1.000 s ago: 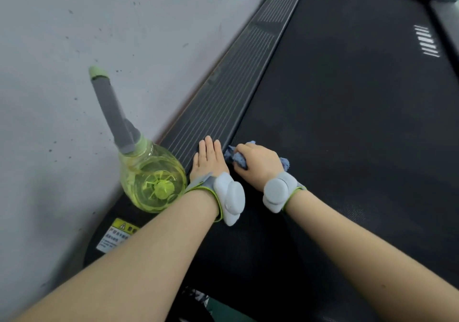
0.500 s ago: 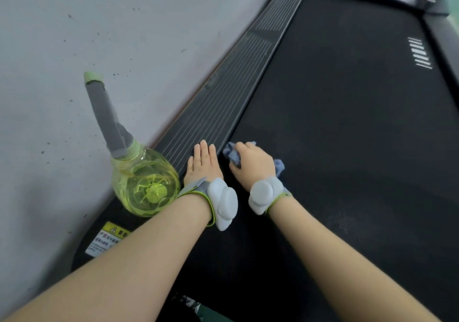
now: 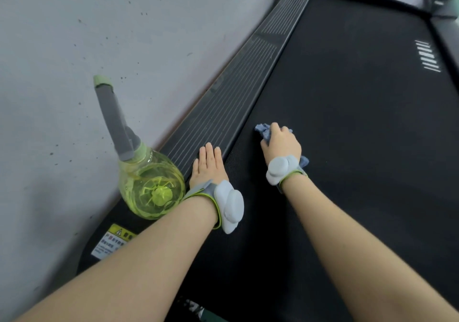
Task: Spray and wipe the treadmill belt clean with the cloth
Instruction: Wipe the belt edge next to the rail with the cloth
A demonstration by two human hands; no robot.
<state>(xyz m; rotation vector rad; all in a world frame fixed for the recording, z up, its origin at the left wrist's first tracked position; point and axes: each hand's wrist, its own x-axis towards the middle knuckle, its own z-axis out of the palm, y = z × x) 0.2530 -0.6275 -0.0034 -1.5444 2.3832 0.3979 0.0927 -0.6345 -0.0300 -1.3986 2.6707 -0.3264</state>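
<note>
1. The cloth (image 3: 262, 131) is a small blue rag, bunched under my right hand (image 3: 280, 145) on the near left part of the belt (image 3: 360, 123), close to its left edge; only its far tip and a corner by the wrist show.
2. I judge it soft, light and limp; it would fold and creep out from under a flat palm, so the bunched middle is the place to hold it, fingers wrapped over the top.
3. The right hand's fingers are curled down over the cloth, holding it and pressing it to the belt; the fingertips are hidden.
4. The belt is black and finely textured; I expect it to drag at the cloth, so firm, even pressure; I cannot tell whether it is wet.
5. My left hand (image 3: 208, 165) lies flat on the ribbed rail (image 3: 231, 113) just left of the belt, fingers straight and close together, holding nothing; it looks like a brace.
6. The bottle (image 3: 151, 187), yellow-green and holding some liquid, stands at the near left corner beside my left wrist, its grey sprayer leaning far-left; no hand is on it; smooth plastic, best taken at the neck.
7. A warning label (image 3: 114, 242) sits nearer than the bottle; white stripes (image 3: 428, 56) mark the belt's far right.
</note>
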